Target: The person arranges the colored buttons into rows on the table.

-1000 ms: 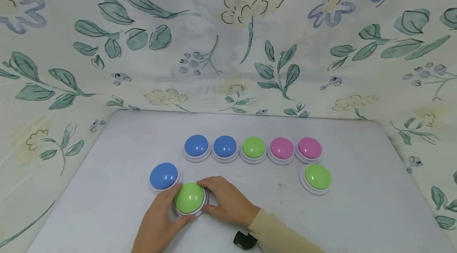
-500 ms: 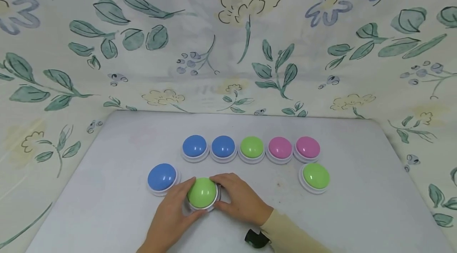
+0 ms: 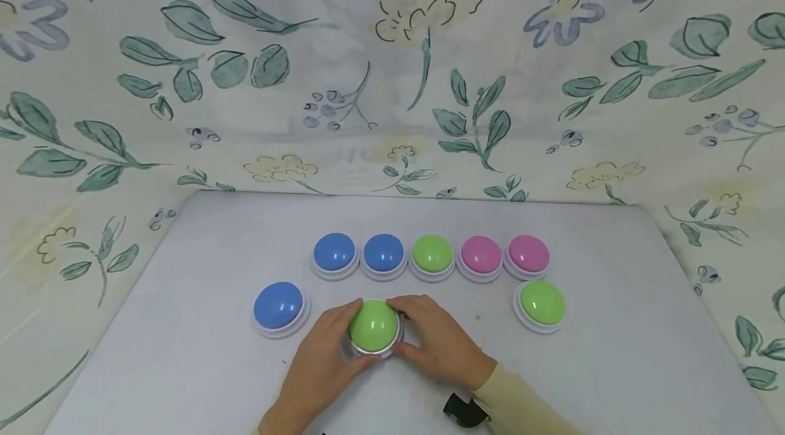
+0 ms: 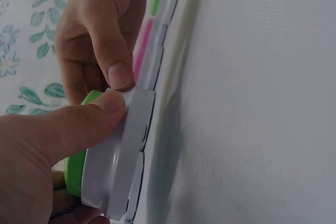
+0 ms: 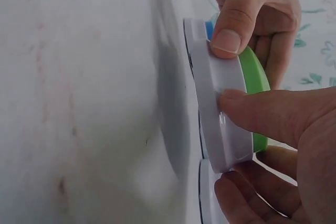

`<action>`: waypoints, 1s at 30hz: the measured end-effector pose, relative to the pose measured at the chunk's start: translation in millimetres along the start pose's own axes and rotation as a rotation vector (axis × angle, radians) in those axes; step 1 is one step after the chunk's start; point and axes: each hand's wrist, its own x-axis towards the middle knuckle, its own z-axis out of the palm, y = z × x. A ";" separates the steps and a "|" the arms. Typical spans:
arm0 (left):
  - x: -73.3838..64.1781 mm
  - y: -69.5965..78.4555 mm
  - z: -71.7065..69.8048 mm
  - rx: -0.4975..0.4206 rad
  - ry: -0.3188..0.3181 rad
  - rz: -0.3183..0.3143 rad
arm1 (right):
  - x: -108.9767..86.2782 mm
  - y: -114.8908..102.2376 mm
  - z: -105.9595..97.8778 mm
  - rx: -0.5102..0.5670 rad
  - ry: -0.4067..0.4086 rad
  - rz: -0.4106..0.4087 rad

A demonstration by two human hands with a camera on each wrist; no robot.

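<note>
Both hands hold one round push button (image 3: 373, 326) with a green dome and white base, near the middle of the table. The left hand (image 3: 325, 360) grips its left side, the right hand (image 3: 438, 343) its right. In the left wrist view the left thumb (image 4: 102, 111) lies along the white base (image 4: 123, 150), close to the right thumb (image 4: 118, 69). From the right wrist, the right thumb (image 5: 247, 106) presses the base's side and fingers curl round the far side. A blue button (image 3: 279, 305) sits to the left of the left hand.
Behind the hands runs a row of buttons: two blue (image 3: 383, 253), one green (image 3: 433, 254) and two pink (image 3: 481, 256). Another green button (image 3: 542, 303) stands in front of the row's right end. Floral cloth (image 3: 392, 80) hangs beyond the white table's (image 3: 184, 326) back edge.
Both hands have carried the green button to the right and slightly away from the person, widening its distance from the blue button on the left. The other buttons stay in place.
</note>
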 end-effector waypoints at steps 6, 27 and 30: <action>6.4 7.3 7.4 -0.028 0.012 0.040 | -7.6 7.1 -6.4 -0.028 0.034 0.001; 31.9 34.6 28.9 -0.090 -0.069 0.080 | -36.9 26.2 -30.6 -0.044 0.162 0.011; 36.0 36.7 33.3 -0.100 -0.067 0.105 | -40.5 30.0 -33.6 -0.041 0.174 0.017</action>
